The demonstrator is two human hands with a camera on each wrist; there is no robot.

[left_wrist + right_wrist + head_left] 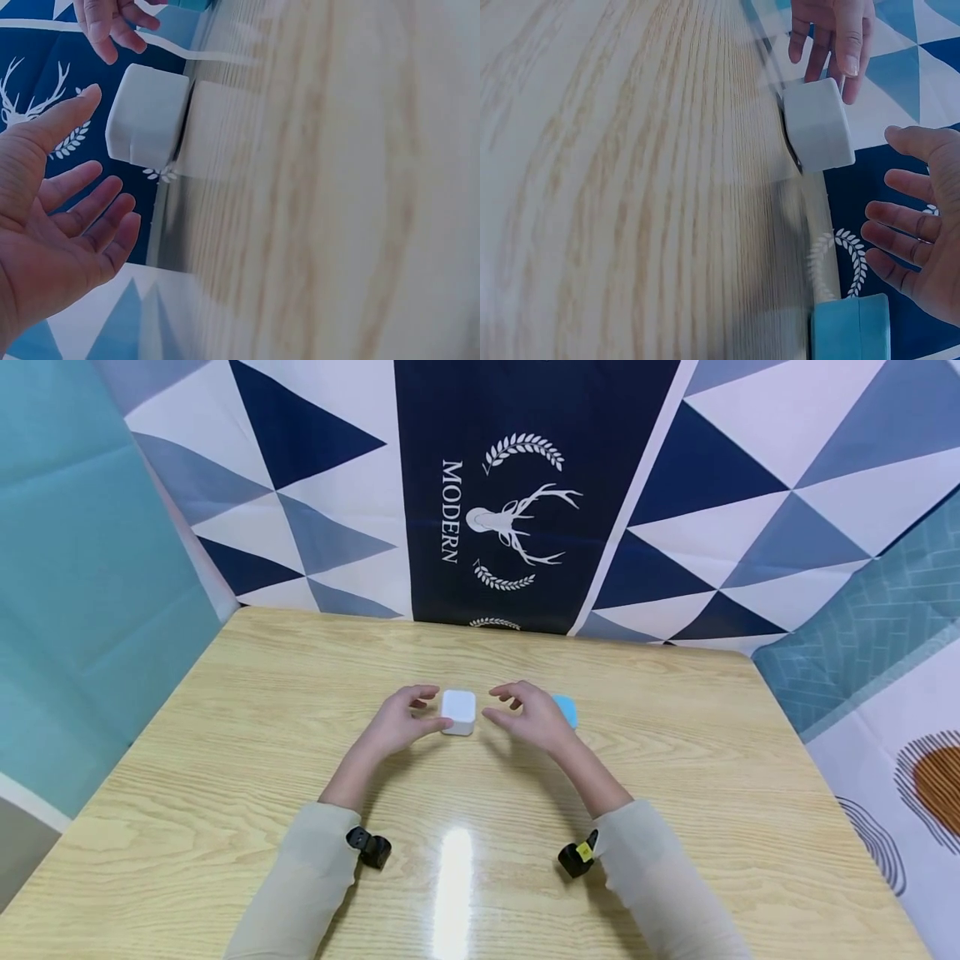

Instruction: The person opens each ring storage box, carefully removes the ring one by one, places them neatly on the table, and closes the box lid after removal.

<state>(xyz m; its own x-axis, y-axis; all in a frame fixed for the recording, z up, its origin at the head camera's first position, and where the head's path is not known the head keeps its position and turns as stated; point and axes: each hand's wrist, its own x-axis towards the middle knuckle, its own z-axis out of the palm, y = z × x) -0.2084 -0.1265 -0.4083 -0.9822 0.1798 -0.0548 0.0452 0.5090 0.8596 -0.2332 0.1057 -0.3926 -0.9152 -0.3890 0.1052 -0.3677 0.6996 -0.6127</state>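
A small white box [458,710] with rounded edges stands on the wooden table between the two hands. On its left is my left hand [406,720], fingers spread and loosely bent; in the left wrist view a gap shows between this hand [67,202] and the white box [148,116]. My right hand [531,716] hovers to the right of the box, holding nothing, its fingers relaxed and apart from the box in the right wrist view. Partly hidden behind the right hand sits a light blue box [566,710], seen more fully as a teal block [851,328].
The wooden table [247,752] ends at a patterned cloth backdrop [525,410] with a deer print. A teal cloth [75,543] hangs at the left. Both wrists carry small black cameras, and light glares on the table's front middle.
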